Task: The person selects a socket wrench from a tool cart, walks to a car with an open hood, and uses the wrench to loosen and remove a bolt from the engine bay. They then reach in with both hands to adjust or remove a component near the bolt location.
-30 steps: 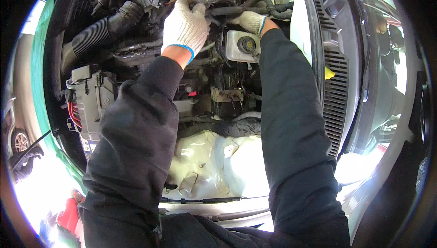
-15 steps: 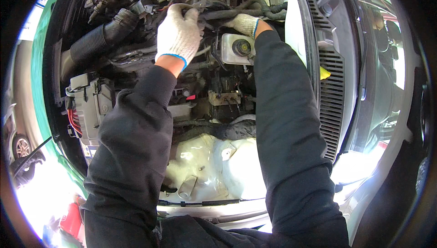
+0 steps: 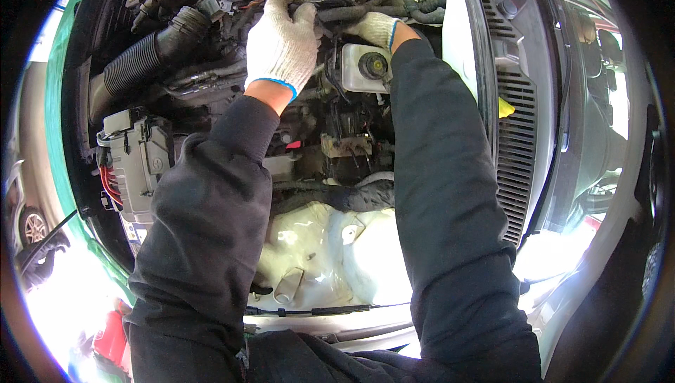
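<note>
My left hand (image 3: 283,46) grips the black bundle of hoses (image 3: 383,5) at the far middle of the engine bay. My right hand (image 3: 375,28) grips it too. Pulling hard could tear a hose.

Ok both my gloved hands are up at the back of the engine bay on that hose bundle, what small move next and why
Probably ease the black hose bundle up and clear with the right hand, since that hand lies on it just above the white fluid reservoir. The left hand already grips the part beside it, so it can steady things. What the fingers hold underneath is hidden.
</note>
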The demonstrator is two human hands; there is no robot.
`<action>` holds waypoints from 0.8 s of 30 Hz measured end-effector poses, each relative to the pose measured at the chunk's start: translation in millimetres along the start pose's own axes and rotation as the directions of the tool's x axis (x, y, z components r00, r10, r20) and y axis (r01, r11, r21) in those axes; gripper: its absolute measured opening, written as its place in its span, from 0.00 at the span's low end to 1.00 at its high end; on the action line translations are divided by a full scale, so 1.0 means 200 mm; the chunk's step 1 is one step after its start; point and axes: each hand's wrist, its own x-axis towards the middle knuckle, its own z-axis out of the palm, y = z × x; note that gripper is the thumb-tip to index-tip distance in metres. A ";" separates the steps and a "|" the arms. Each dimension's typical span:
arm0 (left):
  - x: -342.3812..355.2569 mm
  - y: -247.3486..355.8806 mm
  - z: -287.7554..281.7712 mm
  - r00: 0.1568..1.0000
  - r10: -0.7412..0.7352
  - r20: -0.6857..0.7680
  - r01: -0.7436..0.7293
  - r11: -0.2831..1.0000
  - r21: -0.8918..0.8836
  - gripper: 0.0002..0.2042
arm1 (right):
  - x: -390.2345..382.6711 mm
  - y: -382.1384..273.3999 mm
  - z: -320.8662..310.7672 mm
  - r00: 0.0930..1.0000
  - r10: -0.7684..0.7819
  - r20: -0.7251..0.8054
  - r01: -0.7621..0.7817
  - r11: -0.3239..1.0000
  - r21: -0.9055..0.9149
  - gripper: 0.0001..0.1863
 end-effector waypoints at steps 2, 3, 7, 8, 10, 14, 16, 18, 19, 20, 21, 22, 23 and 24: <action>0.00 0.01 0.00 0.998 0.066 -0.015 -0.064 0.995 0.079 0.16 | 0.01 0.02 0.01 0.997 -0.070 0.016 0.071 0.994 -0.084 0.20; 0.00 0.01 0.00 1.000 0.004 -0.014 -0.004 1.000 0.005 0.17 | 0.01 0.02 0.00 0.993 -0.113 0.045 0.122 0.918 -0.377 0.21; 0.02 -0.01 0.01 0.931 -0.335 0.142 0.363 0.828 -0.427 0.16 | -0.01 0.03 -0.01 0.995 0.083 -0.047 -0.089 0.983 -0.161 0.21; 0.02 -0.02 0.01 0.956 -0.275 0.099 0.291 0.873 -0.390 0.15 | -0.01 0.03 -0.01 0.996 0.075 -0.050 -0.080 0.992 -0.099 0.20; 0.02 -0.03 0.02 0.980 -0.197 0.025 0.197 0.941 -0.275 0.15 | 0.00 0.03 0.00 0.997 0.061 -0.054 -0.060 0.998 0.026 0.18; 0.05 -0.05 0.03 0.995 -0.072 0.069 0.079 0.992 -0.101 0.16 | 0.04 0.06 0.02 1.000 0.004 -0.028 -0.002 0.998 0.056 0.21; 0.06 -0.05 0.02 0.997 0.004 0.076 0.002 0.997 -0.078 0.16 | 0.06 0.07 0.03 0.999 -0.029 -0.041 0.032 0.996 0.077 0.21; 0.07 -0.04 0.00 0.995 0.033 0.093 -0.030 0.999 -0.034 0.14 | 0.07 0.08 0.04 1.000 -0.022 -0.010 0.023 0.988 0.155 0.22; 0.06 -0.04 -0.01 0.994 0.058 0.096 -0.067 0.993 0.095 0.14 | 0.07 0.08 0.04 0.999 -0.036 0.002 0.035 0.986 0.163 0.22; 0.05 -0.03 -0.02 0.992 0.082 0.100 -0.091 0.992 0.090 0.14 | 0.07 0.08 0.04 1.000 0.025 0.007 -0.026 0.988 0.152 0.22; 0.05 -0.03 -0.03 0.990 0.069 0.121 -0.081 0.991 0.105 0.15 | 0.06 0.08 0.03 1.000 -0.020 0.018 0.018 0.990 0.143 0.22; 0.04 -0.02 -0.04 0.989 0.079 0.125 -0.094 0.988 0.119 0.15 | 0.06 0.08 0.03 1.000 0.008 0.023 -0.011 0.993 0.117 0.22; 0.04 -0.02 -0.05 0.988 0.065 0.141 -0.082 0.990 0.115 0.15 | 0.06 0.08 0.03 0.999 -0.007 0.037 0.003 0.994 0.105 0.22; 0.04 -0.01 -0.05 0.987 0.078 0.139 -0.093 0.990 0.107 0.14 | 0.06 0.08 0.04 1.000 -0.003 0.031 0.001 0.997 0.074 0.22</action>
